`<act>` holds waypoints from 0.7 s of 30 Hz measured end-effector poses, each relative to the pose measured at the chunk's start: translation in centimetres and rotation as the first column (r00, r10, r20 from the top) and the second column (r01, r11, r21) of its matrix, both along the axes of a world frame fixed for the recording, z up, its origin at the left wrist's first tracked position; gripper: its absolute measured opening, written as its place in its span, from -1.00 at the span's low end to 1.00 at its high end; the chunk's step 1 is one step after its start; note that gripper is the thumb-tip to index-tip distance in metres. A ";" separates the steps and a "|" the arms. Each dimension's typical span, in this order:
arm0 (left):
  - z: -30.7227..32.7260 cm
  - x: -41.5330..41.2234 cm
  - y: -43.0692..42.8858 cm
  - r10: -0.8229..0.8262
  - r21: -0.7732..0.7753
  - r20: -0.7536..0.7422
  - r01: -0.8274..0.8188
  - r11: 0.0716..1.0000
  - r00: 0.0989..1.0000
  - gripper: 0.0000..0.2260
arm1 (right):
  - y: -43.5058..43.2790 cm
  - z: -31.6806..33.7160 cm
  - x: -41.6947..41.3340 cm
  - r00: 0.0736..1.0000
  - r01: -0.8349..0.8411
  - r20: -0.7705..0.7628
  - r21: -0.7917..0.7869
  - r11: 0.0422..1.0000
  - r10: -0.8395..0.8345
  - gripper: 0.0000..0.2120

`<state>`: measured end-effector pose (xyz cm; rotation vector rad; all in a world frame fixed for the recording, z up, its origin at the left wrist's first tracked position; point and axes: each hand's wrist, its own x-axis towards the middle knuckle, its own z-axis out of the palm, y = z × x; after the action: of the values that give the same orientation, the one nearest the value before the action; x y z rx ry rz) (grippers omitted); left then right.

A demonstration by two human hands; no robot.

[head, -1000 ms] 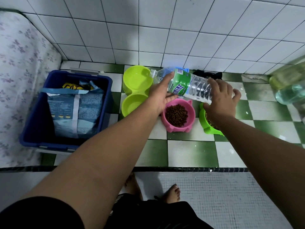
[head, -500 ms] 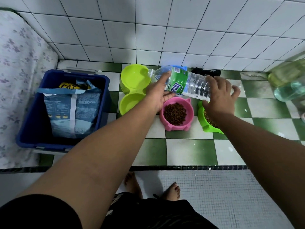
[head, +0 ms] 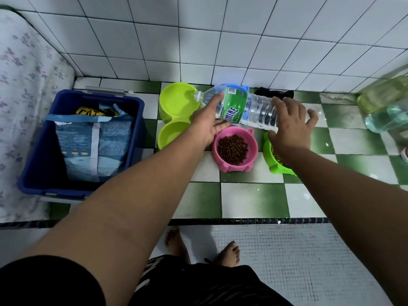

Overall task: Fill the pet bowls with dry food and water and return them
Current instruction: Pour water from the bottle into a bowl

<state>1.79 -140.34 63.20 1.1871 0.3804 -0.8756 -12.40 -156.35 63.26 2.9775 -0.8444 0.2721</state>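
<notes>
Two bare hands hold a clear water bottle [head: 254, 108] on its side, the left hand [head: 208, 121] cupping its green label from below and the right hand [head: 289, 124] spread over its base end, its open neck over the far basin of a lime-green double bowl [head: 176, 100] on the green-and-white tiled ledge [head: 249, 199]. Beneath the bottle a pink bowl [head: 234, 149] sits full of dry kibble, beside a green bowl [head: 276, 160] partly hidden under the right wrist. To the left, a blue bin [head: 66, 138] holds an opened bag of cat food [head: 92, 142].
</notes>
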 end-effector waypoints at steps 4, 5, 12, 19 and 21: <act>-0.3 0.0 0.0 0.011 -0.007 -0.013 -0.011 1.000 1.000 -0.59 | 0.1 -0.1 -0.1 1.000 -0.002 0.000 -0.002 1.000 0.002 -0.15; -0.4 0.0 0.0 0.015 -0.006 -0.014 -0.015 1.000 1.000 -0.55 | 0.1 -0.1 -0.1 1.000 -0.001 -0.001 -0.004 1.000 0.001 -0.15; -0.7 0.1 0.0 0.017 -0.007 -0.011 -0.017 1.000 1.000 -0.48 | 0.3 -0.3 -0.1 1.000 0.002 -0.005 -0.008 1.000 -0.002 -0.17; -0.9 0.3 -0.1 -0.006 -0.012 -0.029 0.005 1.000 1.000 -0.53 | -0.1 0.4 0.0 1.000 -0.029 -0.007 -0.017 0.999 0.029 -0.18; -0.9 0.3 -0.1 -0.004 -0.010 -0.032 0.003 1.000 0.999 -0.47 | -0.2 0.6 0.0 0.999 -0.037 -0.003 -0.023 0.999 0.037 -0.19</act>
<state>2.13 -140.48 62.33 1.1659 0.3999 -0.8996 -12.40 -156.54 63.88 2.9745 -0.7810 0.2772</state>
